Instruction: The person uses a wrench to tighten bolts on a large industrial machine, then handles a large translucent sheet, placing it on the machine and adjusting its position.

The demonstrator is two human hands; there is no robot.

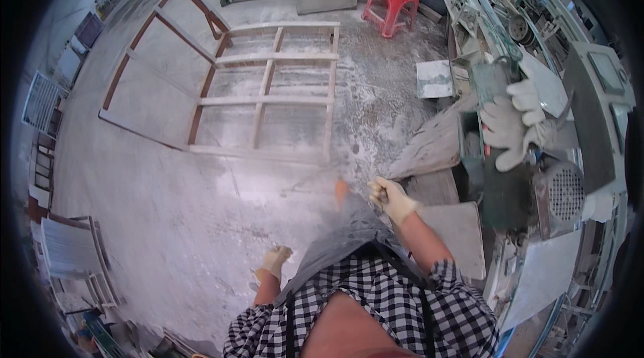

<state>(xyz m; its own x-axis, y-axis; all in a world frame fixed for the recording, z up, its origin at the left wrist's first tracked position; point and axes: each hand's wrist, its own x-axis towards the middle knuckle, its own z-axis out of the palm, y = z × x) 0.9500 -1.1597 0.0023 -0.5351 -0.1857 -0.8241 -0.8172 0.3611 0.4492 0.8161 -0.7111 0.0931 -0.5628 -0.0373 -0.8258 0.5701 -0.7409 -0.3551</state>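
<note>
My right hand (392, 199), in a pale cream glove, is held out in front of my grey apron (345, 227). Its fingers are curled closed, and nothing shows in them. My left hand (274, 262), gloved alike, hangs low beside the apron over the concrete floor. Those fingers look curled together too, slightly blurred, with no object visible. Neither hand touches anything. Ahead on the left, a wooden frame (267, 83) with crossbars lies on the floor, with an upright section at its left end. The orange tip of a shoe (341, 190) pokes out past the apron hem.
A red plastic stool (392, 6) stands far ahead. To the right, white work gloves (516, 120) lie on a dusty green machine (503, 190) beside a round vent grille (565, 192). Flat boards (451, 237) lean near my right arm. Stacked panels (70, 247) stand at the left.
</note>
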